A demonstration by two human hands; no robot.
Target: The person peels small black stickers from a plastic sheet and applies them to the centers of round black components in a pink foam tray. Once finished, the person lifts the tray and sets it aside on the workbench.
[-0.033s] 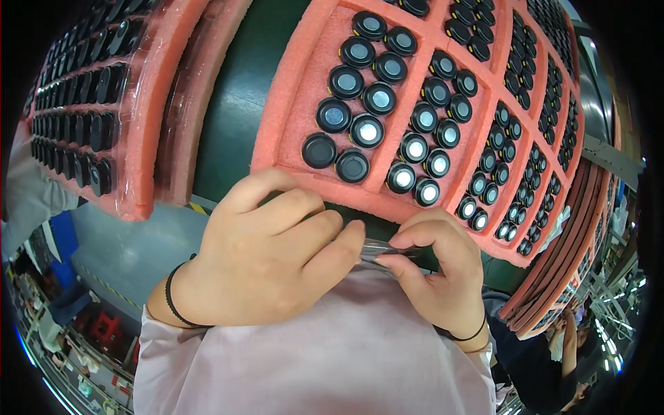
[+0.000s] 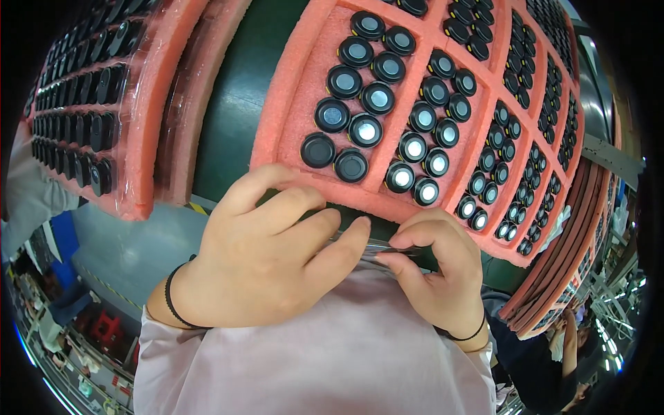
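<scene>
Between my hands, a thin, shiny piece of clear plastic (image 2: 379, 246) stretches just below the near edge of a pink foam tray (image 2: 285, 131). My right hand (image 2: 443, 266) pinches its right end between thumb and fingers. Curled around the left end, my left hand (image 2: 266, 256) hides most of what its fingers grip, its upper fingers close to the tray edge. Divided into compartments, the tray holds rows of round black parts (image 2: 366, 131) with silvery disc centres. Two parts nearest my left hand have dark centres, one being a black disc (image 2: 318, 150).
To the left, another pink foam tray (image 2: 149, 138) carries rows of black oblong parts (image 2: 102, 131) under clear plastic. A dark green surface (image 2: 232, 90) lies between the trays. Stacked pink foam trays (image 2: 553, 256) stand at right, near a person in dark clothing (image 2: 529, 366).
My left index finger has lifted slightly and shifted a little right, showing more of the clear plastic. My right hand stays almost still.
</scene>
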